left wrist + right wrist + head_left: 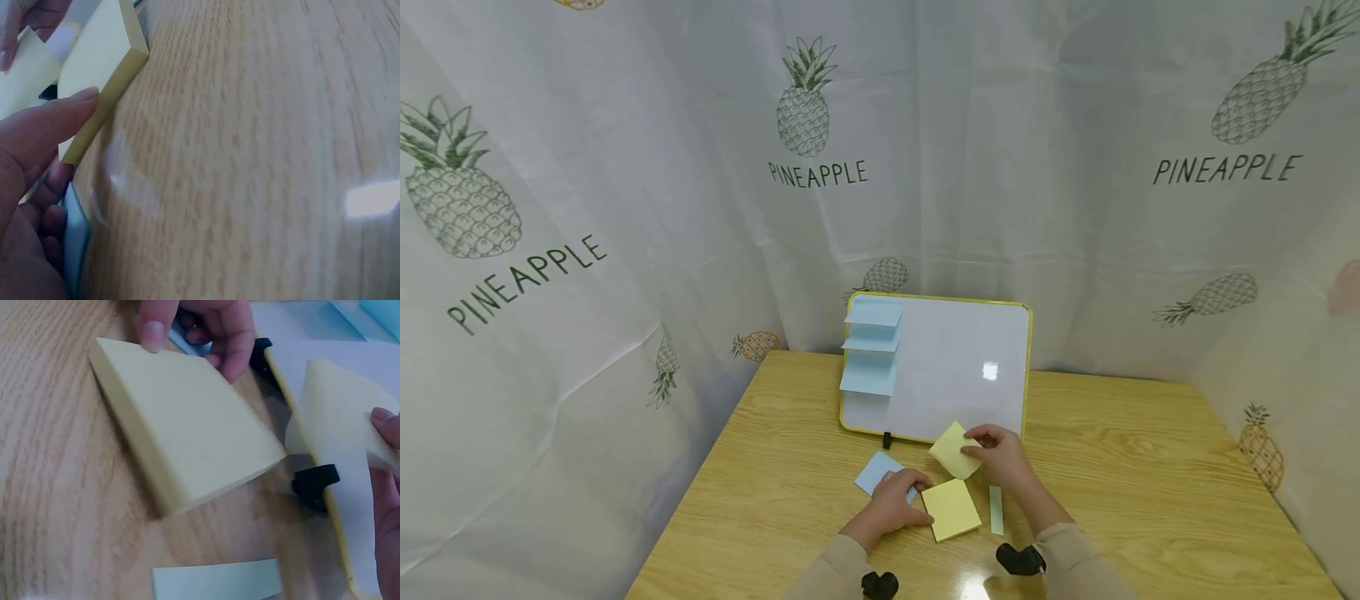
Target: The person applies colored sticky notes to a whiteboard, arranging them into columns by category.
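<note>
My left hand (pixel 891 502) grips a thick yellow sticky note pad (pixel 951 510) by its left side. In the left wrist view the thumb (pixel 75 112) lies on the edge of that pad (pixel 103 56), with other fingers at its far side. A single yellow sticky note (pixel 953 451) is pinched by my right hand (pixel 1000 454) between thumb and fingers, just above the board's lower edge. The loose sheet (pixel 337 406) bends a little in the right wrist view. Under the left fingers sits a blue sticky note pad (pixel 877 472), partly hidden.
A whiteboard (pixel 958 367) with a yellow frame leans at the back, several blue notes (pixel 871 379) stuck down its left side. Black feet (pixel 315 484) hold its lower edge. A pale green strip (pixel 996 510) lies on the wooden table (pixel 760 492). A pineapple-print curtain (pixel 985 167) hangs behind.
</note>
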